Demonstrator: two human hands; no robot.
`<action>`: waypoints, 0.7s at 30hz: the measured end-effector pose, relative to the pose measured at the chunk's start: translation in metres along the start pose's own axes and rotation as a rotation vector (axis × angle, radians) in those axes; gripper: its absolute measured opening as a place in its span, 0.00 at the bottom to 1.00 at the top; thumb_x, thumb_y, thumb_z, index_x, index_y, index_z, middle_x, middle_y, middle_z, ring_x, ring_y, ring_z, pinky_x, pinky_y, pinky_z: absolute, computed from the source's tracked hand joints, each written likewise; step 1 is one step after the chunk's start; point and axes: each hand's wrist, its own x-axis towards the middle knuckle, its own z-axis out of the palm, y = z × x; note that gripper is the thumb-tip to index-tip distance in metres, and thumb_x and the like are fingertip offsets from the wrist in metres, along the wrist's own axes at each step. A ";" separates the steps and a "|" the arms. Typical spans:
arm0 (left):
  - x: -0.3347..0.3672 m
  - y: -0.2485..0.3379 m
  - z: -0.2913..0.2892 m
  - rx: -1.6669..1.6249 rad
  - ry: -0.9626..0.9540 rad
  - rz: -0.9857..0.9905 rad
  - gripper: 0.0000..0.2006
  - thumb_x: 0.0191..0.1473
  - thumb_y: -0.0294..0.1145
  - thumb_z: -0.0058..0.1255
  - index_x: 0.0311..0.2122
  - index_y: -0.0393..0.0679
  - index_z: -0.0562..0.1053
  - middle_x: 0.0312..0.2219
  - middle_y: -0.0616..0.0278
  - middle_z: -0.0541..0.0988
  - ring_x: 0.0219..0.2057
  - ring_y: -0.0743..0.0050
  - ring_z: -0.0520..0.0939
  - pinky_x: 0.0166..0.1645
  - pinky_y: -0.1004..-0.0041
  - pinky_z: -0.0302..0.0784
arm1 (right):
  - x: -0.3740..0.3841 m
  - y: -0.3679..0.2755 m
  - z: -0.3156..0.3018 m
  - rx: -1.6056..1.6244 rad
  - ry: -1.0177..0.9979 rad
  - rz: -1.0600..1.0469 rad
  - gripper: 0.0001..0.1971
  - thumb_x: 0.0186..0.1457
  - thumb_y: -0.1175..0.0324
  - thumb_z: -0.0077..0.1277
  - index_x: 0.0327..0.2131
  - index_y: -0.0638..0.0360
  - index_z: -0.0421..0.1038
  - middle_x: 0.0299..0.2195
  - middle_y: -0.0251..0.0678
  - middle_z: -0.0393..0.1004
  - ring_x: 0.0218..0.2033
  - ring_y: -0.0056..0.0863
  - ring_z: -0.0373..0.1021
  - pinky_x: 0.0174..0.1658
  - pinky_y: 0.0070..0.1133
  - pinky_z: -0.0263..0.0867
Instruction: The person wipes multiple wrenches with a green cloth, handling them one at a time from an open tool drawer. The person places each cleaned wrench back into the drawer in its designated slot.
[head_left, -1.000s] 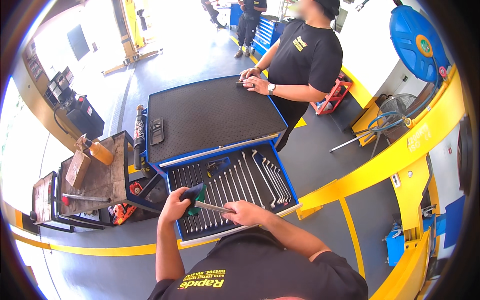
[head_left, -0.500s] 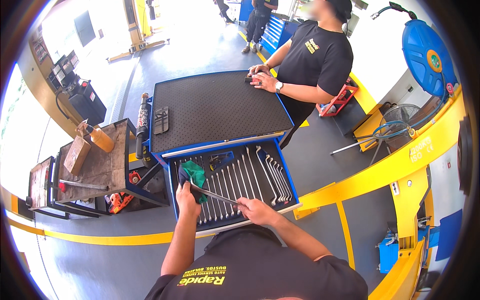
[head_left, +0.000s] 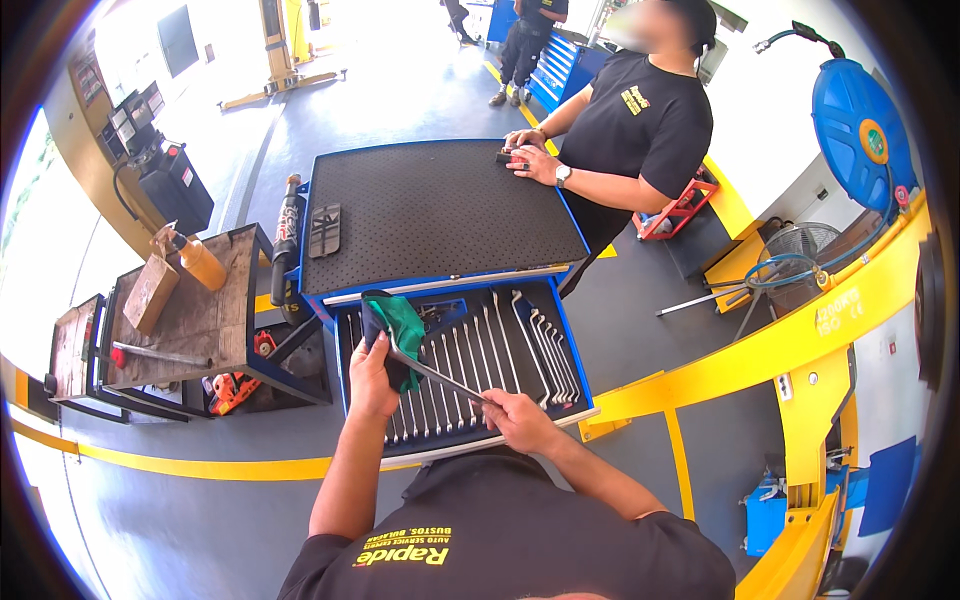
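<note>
Over the open drawer (head_left: 592, 407) I hold a long steel wrench (head_left: 440, 378) slantwise. My left hand (head_left: 372, 384) is closed round its far-left end together with a green and dark cloth (head_left: 402, 325), which hides that end. The fingers of my right hand (head_left: 518, 420) pinch the nearer, right end. Beneath lie several combination wrenches (head_left: 492, 345) in a row in the dark liner. A group of bent-ended wrenches (head_left: 553, 350) fills the drawer's right side.
The blue tool cabinet has a black perforated top (head_left: 440, 210) with a small black tray (head_left: 325, 231) on it. A co-worker (head_left: 640, 120) stands at its far right, hands on a small object. Left is a cart (head_left: 225, 290) with a spray bottle (head_left: 203, 262). A yellow lift arm (head_left: 740, 350) crosses the right.
My left hand and the cloth have moved slightly up and away from me along the wrench's end. My right hand keeps its grip. The view has shifted a little.
</note>
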 end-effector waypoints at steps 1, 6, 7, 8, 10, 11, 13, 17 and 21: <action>0.000 -0.005 0.001 -0.017 0.035 0.005 0.11 0.66 0.30 0.46 0.50 0.39 0.73 0.39 0.57 0.82 0.37 0.65 0.85 0.43 0.66 0.82 | 0.000 0.000 -0.003 -0.010 0.009 -0.020 0.09 0.67 0.68 0.45 0.44 0.63 0.71 0.23 0.37 0.75 0.23 0.29 0.72 0.31 0.25 0.66; -0.007 -0.024 0.014 -0.049 0.255 0.042 0.15 0.68 0.36 0.44 0.52 0.38 0.71 0.39 0.58 0.82 0.38 0.64 0.85 0.43 0.66 0.82 | 0.001 -0.004 -0.004 -0.050 0.040 -0.063 0.09 0.66 0.69 0.47 0.44 0.63 0.72 0.25 0.39 0.77 0.26 0.34 0.75 0.32 0.27 0.69; -0.009 -0.025 0.017 -0.071 0.289 0.052 0.15 0.68 0.37 0.44 0.52 0.38 0.71 0.40 0.58 0.82 0.38 0.64 0.85 0.43 0.65 0.82 | 0.001 0.000 -0.001 -0.067 0.059 -0.088 0.09 0.66 0.69 0.47 0.44 0.63 0.72 0.26 0.40 0.77 0.27 0.36 0.75 0.32 0.28 0.69; -0.004 -0.025 0.011 -0.059 0.260 -0.002 0.16 0.67 0.38 0.42 0.51 0.37 0.72 0.40 0.56 0.82 0.37 0.63 0.85 0.43 0.65 0.82 | 0.001 0.003 0.001 -0.085 0.077 -0.113 0.09 0.65 0.69 0.48 0.44 0.63 0.72 0.26 0.41 0.78 0.27 0.38 0.76 0.33 0.29 0.70; -0.004 -0.008 0.012 -0.084 0.116 -0.109 0.17 0.66 0.38 0.41 0.50 0.37 0.73 0.40 0.55 0.82 0.37 0.62 0.85 0.42 0.64 0.83 | 0.001 0.007 0.006 -0.231 0.213 -0.240 0.09 0.65 0.69 0.49 0.44 0.62 0.72 0.28 0.43 0.78 0.29 0.41 0.77 0.33 0.30 0.70; -0.004 0.001 0.013 -0.098 0.044 -0.161 0.17 0.66 0.38 0.40 0.50 0.36 0.74 0.40 0.54 0.83 0.37 0.62 0.85 0.42 0.64 0.83 | 0.001 0.008 0.008 -0.304 0.279 -0.303 0.09 0.64 0.70 0.49 0.44 0.62 0.72 0.29 0.44 0.78 0.30 0.42 0.77 0.33 0.31 0.71; -0.003 0.012 0.010 0.020 0.039 -0.139 0.18 0.67 0.40 0.38 0.49 0.39 0.75 0.38 0.55 0.83 0.35 0.63 0.85 0.39 0.63 0.83 | 0.003 -0.003 0.006 -0.338 0.267 -0.338 0.08 0.64 0.72 0.48 0.45 0.63 0.72 0.28 0.42 0.77 0.29 0.41 0.76 0.33 0.29 0.71; -0.016 0.020 0.021 0.025 -0.044 -0.051 0.18 0.67 0.36 0.37 0.55 0.37 0.70 0.45 0.52 0.81 0.44 0.59 0.84 0.49 0.61 0.81 | 0.002 -0.003 0.004 -0.187 0.177 -0.253 0.09 0.65 0.73 0.47 0.46 0.64 0.72 0.26 0.39 0.76 0.27 0.34 0.75 0.33 0.25 0.70; -0.032 0.012 0.025 -0.134 -0.247 -0.012 0.21 0.67 0.29 0.37 0.63 0.36 0.62 0.54 0.50 0.75 0.52 0.57 0.80 0.58 0.58 0.75 | -0.002 -0.007 0.002 0.023 0.113 -0.112 0.09 0.66 0.72 0.46 0.46 0.65 0.71 0.25 0.34 0.75 0.26 0.24 0.73 0.32 0.22 0.68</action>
